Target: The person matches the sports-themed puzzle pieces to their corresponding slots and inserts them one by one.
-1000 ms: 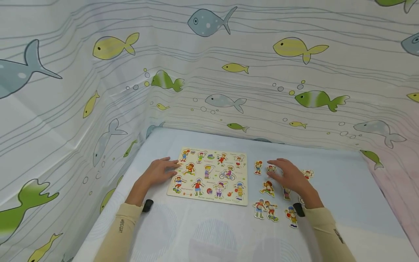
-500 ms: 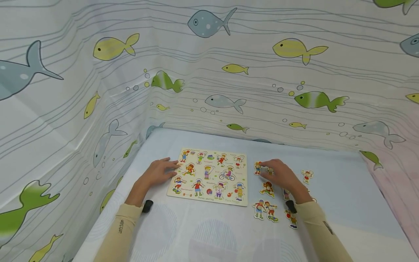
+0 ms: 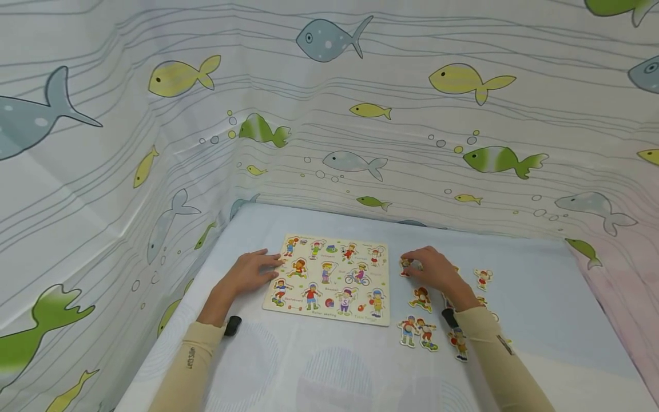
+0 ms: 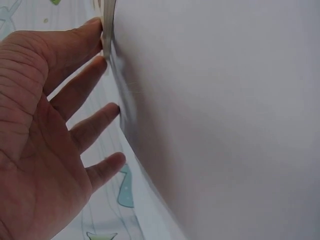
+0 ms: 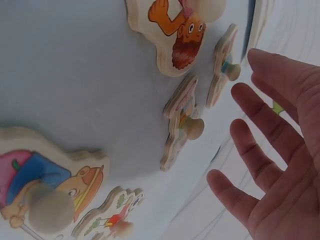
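1. Head view. A flat wooden puzzle board printed with sporting children (image 3: 329,278) lies on a pale blue tablecloth (image 3: 319,366), enclosed on three sides by a white curtain with a fish pattern (image 3: 360,114). The left hand (image 3: 250,273) rests at the board's left edge, fingers straight and touching it. The right hand (image 3: 432,271) hovers just right of the board over a small wooden figure-shaped piece with a peg (image 3: 407,266); whether the fingertips touch it cannot be told from here. More loose figure pieces (image 3: 418,332) lie scattered near the right forearm.

2. Left wrist view. The left hand (image 4: 45,130) shows an open palm, its fingers (image 4: 82,85) extended and spread, their tips against the pale board edge (image 4: 107,30). It holds nothing.

3. Right wrist view. The right hand (image 5: 280,150) is open, fingers (image 5: 260,112) straight and apart, close above two upturned pegged pieces (image 5: 182,127) but not gripping either. A larger orange-haired figure piece (image 5: 177,35) and a blue-shirted figure piece with a round knob (image 5: 45,192) lie flat nearby.

4. Judgement. The step in hand appears to be picking a loose piece from the pile beside the board while the left hand steadies the board. The next move would call for closing thumb and finger on a peg, then matching the piece's outline to its printed recess.
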{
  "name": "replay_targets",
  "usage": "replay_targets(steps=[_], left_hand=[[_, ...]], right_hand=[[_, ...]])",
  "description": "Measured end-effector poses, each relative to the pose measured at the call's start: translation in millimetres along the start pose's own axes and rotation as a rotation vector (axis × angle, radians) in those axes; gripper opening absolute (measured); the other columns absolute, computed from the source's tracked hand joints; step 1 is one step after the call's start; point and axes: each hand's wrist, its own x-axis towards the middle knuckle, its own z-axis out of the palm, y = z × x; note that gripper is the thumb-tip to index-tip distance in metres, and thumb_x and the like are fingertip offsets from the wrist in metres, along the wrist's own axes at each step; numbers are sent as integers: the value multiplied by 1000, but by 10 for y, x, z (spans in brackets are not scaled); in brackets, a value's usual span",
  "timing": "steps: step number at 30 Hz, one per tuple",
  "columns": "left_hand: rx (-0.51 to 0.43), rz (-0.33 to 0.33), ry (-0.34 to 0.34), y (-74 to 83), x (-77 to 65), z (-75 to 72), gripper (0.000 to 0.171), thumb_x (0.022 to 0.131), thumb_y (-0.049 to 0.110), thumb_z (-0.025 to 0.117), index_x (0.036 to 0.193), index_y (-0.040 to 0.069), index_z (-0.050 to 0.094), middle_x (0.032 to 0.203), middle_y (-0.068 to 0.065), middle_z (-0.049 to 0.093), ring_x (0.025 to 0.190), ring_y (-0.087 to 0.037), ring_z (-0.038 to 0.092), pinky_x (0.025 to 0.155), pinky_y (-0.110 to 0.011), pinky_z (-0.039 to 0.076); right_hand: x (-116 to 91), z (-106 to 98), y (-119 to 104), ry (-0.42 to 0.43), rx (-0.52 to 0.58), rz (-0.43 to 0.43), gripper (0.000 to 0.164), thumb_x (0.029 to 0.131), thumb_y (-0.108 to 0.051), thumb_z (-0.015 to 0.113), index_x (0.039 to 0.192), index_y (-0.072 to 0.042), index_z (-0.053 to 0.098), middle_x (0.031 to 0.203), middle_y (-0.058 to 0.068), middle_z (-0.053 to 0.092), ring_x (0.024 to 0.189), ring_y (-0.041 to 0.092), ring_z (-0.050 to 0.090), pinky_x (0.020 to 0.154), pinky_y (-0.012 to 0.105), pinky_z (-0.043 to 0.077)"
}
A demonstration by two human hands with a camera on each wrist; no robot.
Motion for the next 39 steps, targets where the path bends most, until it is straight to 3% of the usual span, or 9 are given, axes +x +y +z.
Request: replay_targets(steps=[7, 19, 28, 39], left_hand=[[8, 16, 2, -3, -4, 5, 35, 86, 24, 67, 119, 12, 66, 128, 0, 57, 124, -38, 42, 100, -52, 33], [-1, -24, -14, -23, -1, 9, 35, 86, 26, 66, 119, 16, 65, 128, 2, 57, 126, -36, 40, 101, -52, 33], [9, -26, -15, -14, 3, 16, 35, 87, 25, 66, 120, 15, 65, 129, 1, 56, 126, -37, 40, 101, -53, 32], [11, -34, -26, -10, 2, 8, 35, 87, 27, 65, 121, 16, 65, 129, 2, 56, 127, -36, 39, 102, -52, 31]], right_hand=[[34, 8, -28, 6, -37, -1, 32, 85, -25, 69, 114, -14, 67, 99, -2, 65, 106, 23, 49, 92, 48, 41], [80, 65, 6, 33, -67, -36, 20, 84, -21, 70, 103, -14, 70, 95, -3, 66, 99, 23, 51, 86, 46, 43], [104, 58, -33, 27, -65, 2, 16, 84, -20, 70, 99, -15, 70, 91, -4, 65, 94, 20, 51, 86, 45, 43], [124, 41, -74, 44, -82, -18, 17, 84, -21, 71, 100, -16, 70, 89, -8, 64, 94, 19, 51, 86, 43, 43]])
